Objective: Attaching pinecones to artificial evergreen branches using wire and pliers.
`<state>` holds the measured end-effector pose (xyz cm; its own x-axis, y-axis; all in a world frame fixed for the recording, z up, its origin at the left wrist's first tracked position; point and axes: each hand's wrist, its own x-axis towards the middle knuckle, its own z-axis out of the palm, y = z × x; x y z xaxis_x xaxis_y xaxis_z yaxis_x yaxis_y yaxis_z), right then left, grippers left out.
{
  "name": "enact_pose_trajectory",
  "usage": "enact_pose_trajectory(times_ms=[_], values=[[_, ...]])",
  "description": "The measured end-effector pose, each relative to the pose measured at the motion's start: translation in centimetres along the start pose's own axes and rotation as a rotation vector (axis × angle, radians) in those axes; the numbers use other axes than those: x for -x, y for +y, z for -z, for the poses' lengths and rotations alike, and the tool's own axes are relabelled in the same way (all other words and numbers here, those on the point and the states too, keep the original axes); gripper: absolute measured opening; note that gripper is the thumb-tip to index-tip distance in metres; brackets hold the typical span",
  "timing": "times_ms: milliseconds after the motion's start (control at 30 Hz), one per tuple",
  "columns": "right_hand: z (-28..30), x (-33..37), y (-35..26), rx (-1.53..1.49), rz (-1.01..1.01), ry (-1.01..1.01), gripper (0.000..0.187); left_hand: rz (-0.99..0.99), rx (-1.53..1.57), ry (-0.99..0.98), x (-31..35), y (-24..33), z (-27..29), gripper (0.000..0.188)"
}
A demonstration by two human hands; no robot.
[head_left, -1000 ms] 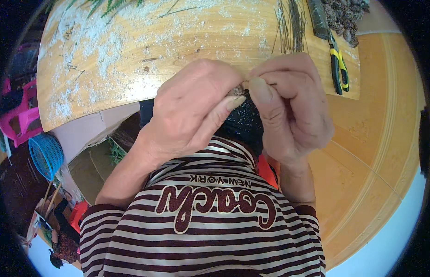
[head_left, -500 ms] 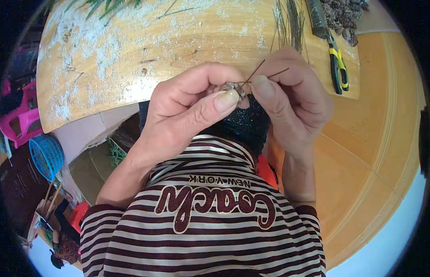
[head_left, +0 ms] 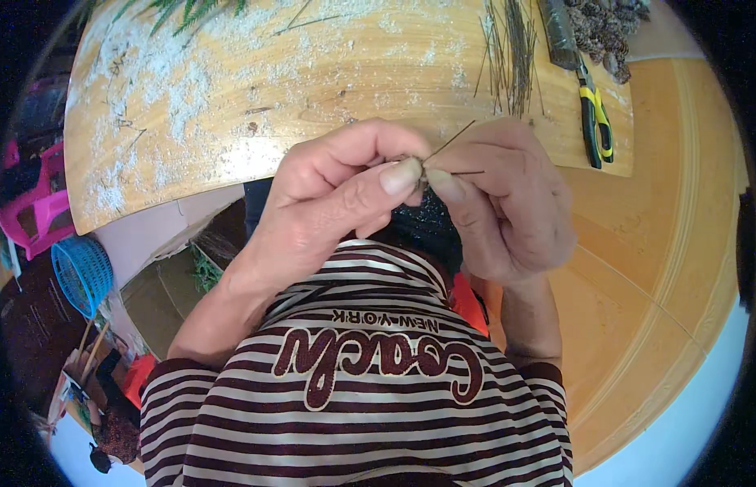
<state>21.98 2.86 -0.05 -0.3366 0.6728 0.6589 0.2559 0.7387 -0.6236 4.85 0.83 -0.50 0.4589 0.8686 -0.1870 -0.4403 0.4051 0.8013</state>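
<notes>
A small brown pine cone [head_left: 416, 161], mostly hidden by the fingers, is pinched between the thumb and forefinger of my left hand [head_left: 321, 199]. Close against it, my right hand [head_left: 512, 199] has its thumb and bent forefinger closed on a thin brown wire [head_left: 457, 138]. Two ends of the wire stick out past the right fingertips, one slanting up and one pointing right. Both hands meet above my lap, just off the table's near edge.
White flakes dust the wooden table [head_left: 329, 89]. Toward its right lie loose brown wires [head_left: 516, 65], yellow-and-black-handled pliers [head_left: 596, 122] and a heap of pine cones [head_left: 607, 32]. Green sprigs [head_left: 183, 12] are at the far left. A blue basket [head_left: 79, 272] stands near a pink chair [head_left: 45, 211].
My right hand has moved slightly down and left, closer to the cone. The crossing wire ends have turned, and the lower one now points nearly level. The left hand stays almost in place.
</notes>
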Motion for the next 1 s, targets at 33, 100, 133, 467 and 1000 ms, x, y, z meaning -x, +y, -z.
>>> enact_pose_trajectory(times_ms=[33, 100, 133, 467, 1000], values=[[-0.1, -0.1, 0.0, -0.019, 0.014, 0.006, 0.011, 0.023, 0.042, -0.002, 0.2, 0.2, 0.1, 0.022], [0.0, -0.4, -0.6, -0.021, -0.016, -0.015, 0.012, 0.041, 0.084, -0.004, 0.6, 0.6, 0.5, 0.022], [0.0, -0.6, -1.0, -0.025, -0.046, -0.036, 0.013, 0.054, 0.072, -0.032, 0.8, 0.7, 0.8, 0.023], [1.5, -2.3, -2.8, 0.115, 0.029, -0.209, 0.022, 0.198, 0.02, -0.114, 1.8, 3.0, 1.1, 0.022], [3.8, -6.1, -5.4, 0.353, 0.258, -0.471, 0.017, 0.239, 0.029, -0.325, 2.2, 7.5, -0.2, 0.019]])
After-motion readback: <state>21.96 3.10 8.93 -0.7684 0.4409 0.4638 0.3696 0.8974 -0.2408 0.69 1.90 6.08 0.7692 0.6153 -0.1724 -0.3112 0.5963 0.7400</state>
